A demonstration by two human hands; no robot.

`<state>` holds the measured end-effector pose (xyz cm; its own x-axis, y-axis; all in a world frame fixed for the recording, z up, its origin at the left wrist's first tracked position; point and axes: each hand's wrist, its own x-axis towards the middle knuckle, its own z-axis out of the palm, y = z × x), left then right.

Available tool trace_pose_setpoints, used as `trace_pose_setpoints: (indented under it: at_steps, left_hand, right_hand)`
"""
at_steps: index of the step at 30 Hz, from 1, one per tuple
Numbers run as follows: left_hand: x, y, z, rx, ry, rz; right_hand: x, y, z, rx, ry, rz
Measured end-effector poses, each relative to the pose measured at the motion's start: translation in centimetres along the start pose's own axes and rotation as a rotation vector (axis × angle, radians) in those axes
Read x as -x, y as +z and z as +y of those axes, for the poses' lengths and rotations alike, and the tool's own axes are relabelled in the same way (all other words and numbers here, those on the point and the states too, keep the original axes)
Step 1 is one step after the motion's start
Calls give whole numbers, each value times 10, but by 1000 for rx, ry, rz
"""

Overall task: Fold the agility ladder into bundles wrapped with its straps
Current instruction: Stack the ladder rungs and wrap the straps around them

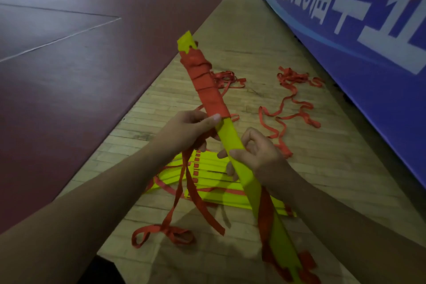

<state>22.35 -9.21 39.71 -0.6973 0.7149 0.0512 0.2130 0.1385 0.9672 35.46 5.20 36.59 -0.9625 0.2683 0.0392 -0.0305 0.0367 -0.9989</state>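
Gym floor: pale wood-plank strip [265, 37] between dark red court mat [69, 76] and blue printed banner [368, 41]. Stack of flat yellow plastic rungs [230, 138] was held mid-air, slanting away, its upper half bound in orange-red webbing strap [202, 80]. Left hand [184, 131] gripped at the wrap's lower edge, thumb on top, fingers clenched round the stack; loose strap tails [191, 182] hung from it to the floor. Right hand [258, 152] gripped bare yellow lower down, fingers curled round it. More yellow rungs [214, 175] lay below; tangled loose straps [292, 99] lay near the banner. Judgement: rungs light, stiff, slick; webbing limp, snag-prone. Best hold is the wrap edge with the tail taut, else the turns slacken.
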Motion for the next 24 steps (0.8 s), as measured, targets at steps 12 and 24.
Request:
trace_pose_setpoints:
  at_steps: [12, 24]
  left_hand:
    - [7, -3, 0, 272, 168, -199]
    - [6, 30, 3, -175, 157, 173]
  right_hand:
    - [2, 0, -7, -164, 151, -145]
    - [-6, 5, 8, 17, -60, 76]
